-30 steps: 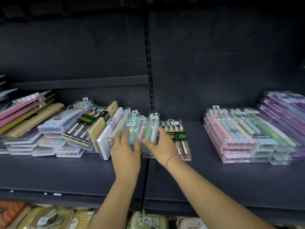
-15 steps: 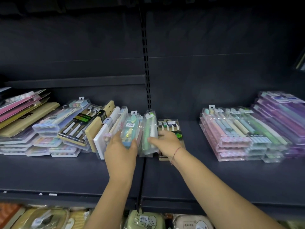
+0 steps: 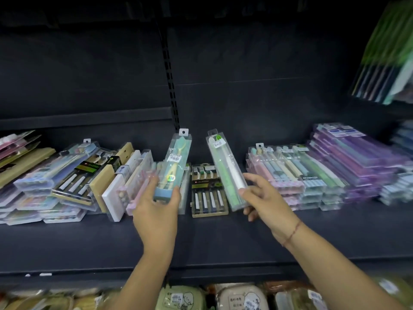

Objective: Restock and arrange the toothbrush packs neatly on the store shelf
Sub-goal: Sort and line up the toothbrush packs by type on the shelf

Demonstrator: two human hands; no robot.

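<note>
My left hand grips the lower end of a clear pack with a teal and yellow toothbrush, lifted upright above the dark shelf. My right hand holds the lower end of a clear pack with a green and white toothbrush, also raised and tilted left. Between the two lies a flat brown pack of several brushes. Leaning packs crowd the shelf left of my left hand.
Stacked pastel packs and purple packs lie flat at the right. More flat stacks fill the far left. The shelf's upright slotted rail runs behind. Boxed goods sit on the lower shelf. Blurred hanging packs show top right.
Both hands have lifted one pack each off the leaning row and moved them apart, uncovering the flat brown pack. The camera has shifted slightly right.
</note>
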